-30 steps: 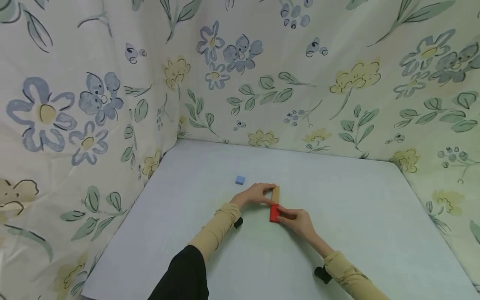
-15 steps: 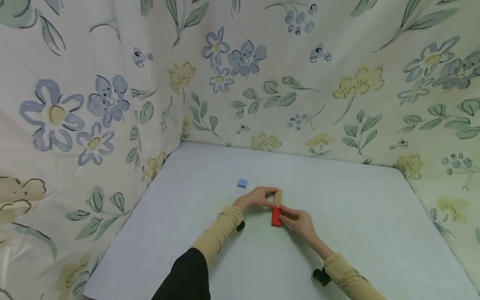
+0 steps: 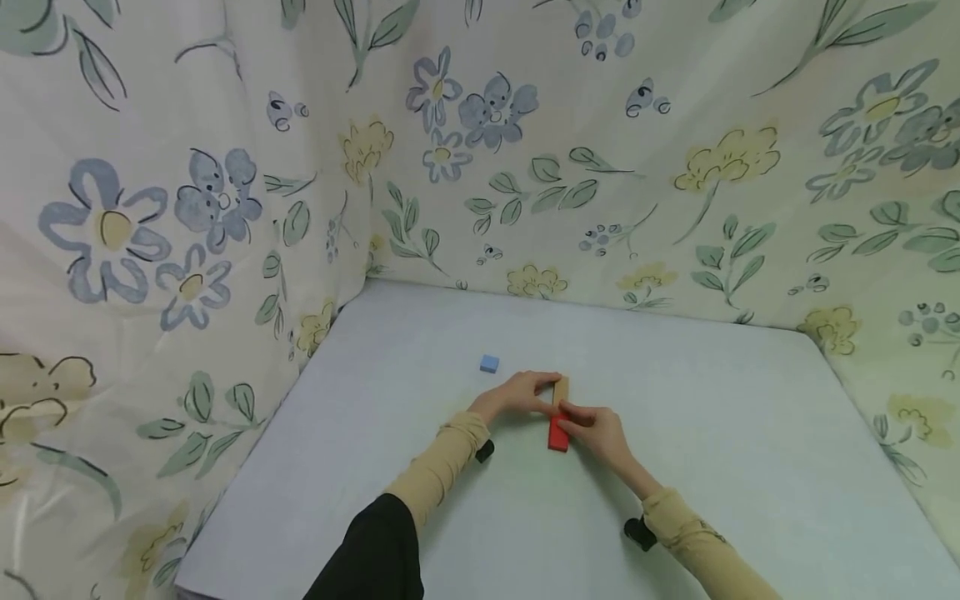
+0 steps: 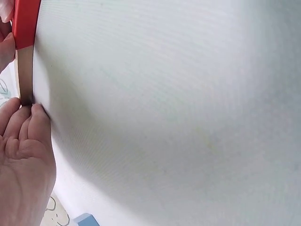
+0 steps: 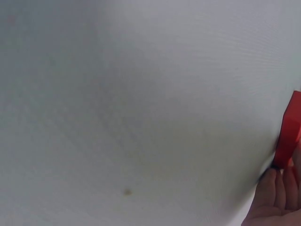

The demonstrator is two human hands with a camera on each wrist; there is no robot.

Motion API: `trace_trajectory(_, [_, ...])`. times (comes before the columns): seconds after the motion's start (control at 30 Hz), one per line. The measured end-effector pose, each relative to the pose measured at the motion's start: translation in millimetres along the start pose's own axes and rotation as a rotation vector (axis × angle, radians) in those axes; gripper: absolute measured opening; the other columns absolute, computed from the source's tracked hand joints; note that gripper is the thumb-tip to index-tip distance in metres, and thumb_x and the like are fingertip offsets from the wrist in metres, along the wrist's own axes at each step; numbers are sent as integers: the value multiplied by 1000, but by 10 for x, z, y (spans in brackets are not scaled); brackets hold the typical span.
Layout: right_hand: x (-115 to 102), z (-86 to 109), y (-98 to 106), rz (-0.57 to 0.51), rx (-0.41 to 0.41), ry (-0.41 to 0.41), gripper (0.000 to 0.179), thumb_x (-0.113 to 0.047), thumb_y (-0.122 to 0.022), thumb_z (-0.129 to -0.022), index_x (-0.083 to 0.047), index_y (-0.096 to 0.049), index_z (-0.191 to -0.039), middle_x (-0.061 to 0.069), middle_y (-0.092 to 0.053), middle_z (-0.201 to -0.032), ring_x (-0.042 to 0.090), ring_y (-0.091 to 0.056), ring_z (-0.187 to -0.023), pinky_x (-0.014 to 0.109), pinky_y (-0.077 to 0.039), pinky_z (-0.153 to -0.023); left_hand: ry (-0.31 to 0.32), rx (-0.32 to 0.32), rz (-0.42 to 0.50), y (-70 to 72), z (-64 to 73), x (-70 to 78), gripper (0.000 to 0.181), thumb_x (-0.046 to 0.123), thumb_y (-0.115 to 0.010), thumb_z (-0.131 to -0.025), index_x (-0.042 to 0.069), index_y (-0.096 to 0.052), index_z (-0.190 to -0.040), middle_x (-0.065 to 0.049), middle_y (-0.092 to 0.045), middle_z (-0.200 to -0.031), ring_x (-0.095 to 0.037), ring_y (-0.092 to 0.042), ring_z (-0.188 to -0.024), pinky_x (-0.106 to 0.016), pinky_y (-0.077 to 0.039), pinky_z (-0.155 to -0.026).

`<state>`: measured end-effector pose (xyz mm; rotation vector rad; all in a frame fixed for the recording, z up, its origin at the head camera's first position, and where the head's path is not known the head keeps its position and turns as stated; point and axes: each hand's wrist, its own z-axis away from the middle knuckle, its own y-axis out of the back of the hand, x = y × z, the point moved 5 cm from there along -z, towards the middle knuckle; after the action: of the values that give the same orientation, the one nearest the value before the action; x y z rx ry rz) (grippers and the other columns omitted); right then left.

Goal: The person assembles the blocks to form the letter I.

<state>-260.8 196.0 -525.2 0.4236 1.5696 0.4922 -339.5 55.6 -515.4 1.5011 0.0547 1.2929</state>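
In the head view a tan wooden block and a red block stand end to end in one line on the white table. My left hand holds the tan block, with the index finger at its far end and the thumb near the joint. From the right, my right hand pinches the red block by its side. The left wrist view shows the tan block meeting the red one, with the left fingers at its end. Part of the red block appears at the right wrist view's edge.
A small blue block lies on the white table, left of and beyond the left hand. Floral cloth hangs behind the table and along its sides. A black wrist camera sits under the right sleeve.
The right hand's fingers have slid slightly away along the red block, toward the joint. Both blocks keep their end-to-end line, and the left hand keeps its hold. The head view has shifted slightly.
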Motion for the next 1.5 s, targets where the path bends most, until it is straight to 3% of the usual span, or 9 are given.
trace_trajectory(0.3, [-77,-3,68,40,11,47,38,-11,-73,-82,-4,-65,-119,13,-67,-116,27,-63,-110,31,-54,-87,-9,-12,-12,9,-21,35,73,40,-69,-85,19,-36,-147,0,-37,-152,-18,-37,-139,-32,-34,-112])
trace_trajectory(0.57, [-48,-7,18,31,17,54,36,-12,-73,-82,-4,-67,-116,13,-67,-115,29,-62,-111,43,-51,-93,-32,12,12,-7,39,26,70,35,-68,-87,16,-37,-146,-3,-37,-152,-19,-36,-140,-31,-32,-114])
trace_trajectory(0.77, [-33,1,-8,8,6,41,36,-12,-73,-82,-4,-67,-117,12,-67,-116,27,-63,-111,42,-51,-93,-36,64,-20,-52,64,0,68,35,-67,-87,12,-40,-145,-6,-41,-150,-20,-38,-138,-34,-32,-114])
trace_trajectory(0.97, [-4,21,27,19,22,43,36,-12,-73,-82,-5,-67,-116,12,-67,-115,28,-63,-110,38,-53,-90,-48,116,-73,-53,119,99,65,36,-64,-90,8,-41,-143,-9,-43,-148,-22,-40,-137,-35,-32,-114])
trace_trajectory(1.17, [3,27,16,19,14,28,36,-12,-73,-82,-5,-67,-117,11,-67,-116,27,-63,-110,42,-52,-91,-27,180,-66,73,216,101,59,32,-65,-90,11,-45,-141,-4,-47,-145,-20,-44,-134,-37,-37,-111])
trace_trajectory(1.33, [13,27,23,13,-1,7,36,-12,-73,-83,-5,-66,-118,12,-66,-118,28,-61,-113,44,-50,-93,-37,245,26,257,302,41,56,30,-64,-91,13,-46,-141,-2,-46,-146,-21,-41,-137,-39,-36,-111])
trace_trajectory(1.5, [22,6,19,3,-6,-1,37,-13,-73,-83,-5,-67,-118,11,-66,-119,27,-61,-115,43,-50,-95,-66,337,9,479,358,-56,55,31,-66,-89,13,-49,-139,-2,-49,-144,-20,-43,-135,-38,-37,-111])
